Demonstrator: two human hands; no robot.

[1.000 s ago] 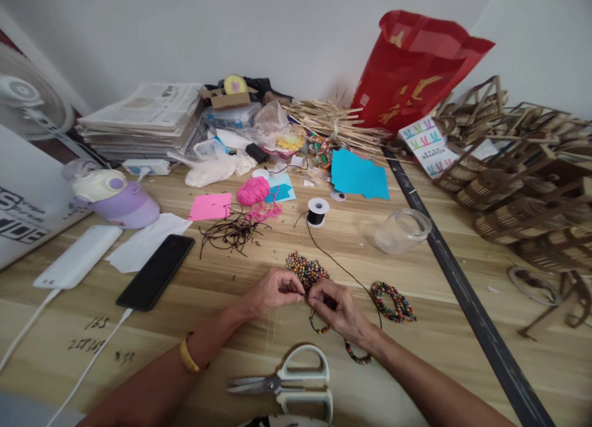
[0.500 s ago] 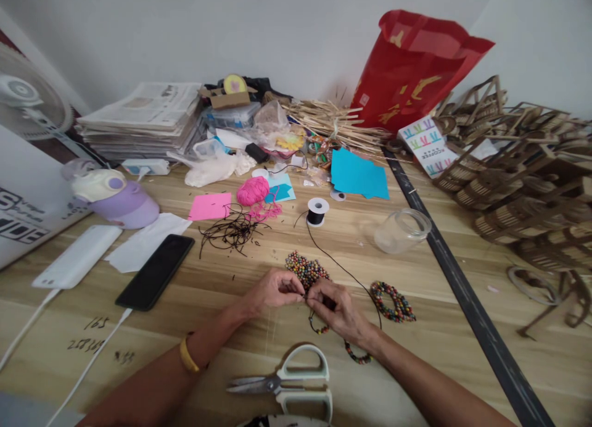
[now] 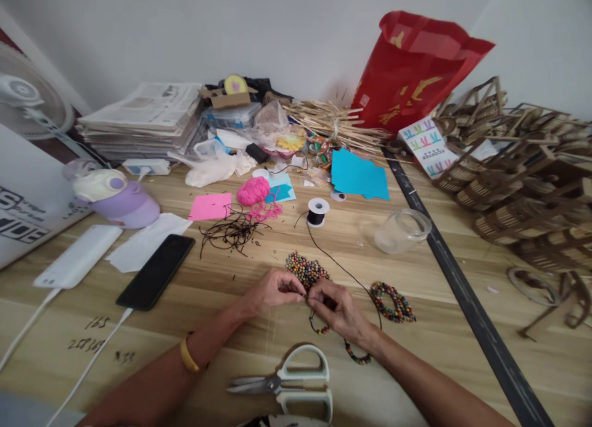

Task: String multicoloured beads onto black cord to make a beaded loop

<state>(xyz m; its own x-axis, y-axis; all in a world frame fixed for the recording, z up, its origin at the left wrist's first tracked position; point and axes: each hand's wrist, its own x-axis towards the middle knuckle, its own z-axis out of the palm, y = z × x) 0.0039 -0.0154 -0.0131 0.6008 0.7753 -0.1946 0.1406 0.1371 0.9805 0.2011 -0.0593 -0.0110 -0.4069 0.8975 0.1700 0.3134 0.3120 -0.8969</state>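
My left hand [image 3: 276, 288] and my right hand [image 3: 340, 308] meet fingertip to fingertip in front of a pile of small multicoloured beads [image 3: 308, 269]. The left thumb and finger are pinched on something too small to make out. My right fingers pinch the black cord [image 3: 340, 266], or its end; it runs from a white spool [image 3: 317, 213]. Strung beads [image 3: 357, 355] hang on the cord below the right hand. To the right lie finished-looking beaded loops [image 3: 393, 302]. Scissors [image 3: 296, 382] with pale handles lie nearest me, blades to the left.
A clear glass jar [image 3: 401, 231] lies right of the spool. Black cord scraps [image 3: 231, 229], pink yarn [image 3: 253, 191] and a dark phone [image 3: 155, 271] are on the left. Brown woven baskets [image 3: 518, 192] crowd the right side; a red bag [image 3: 416, 75] stands behind.
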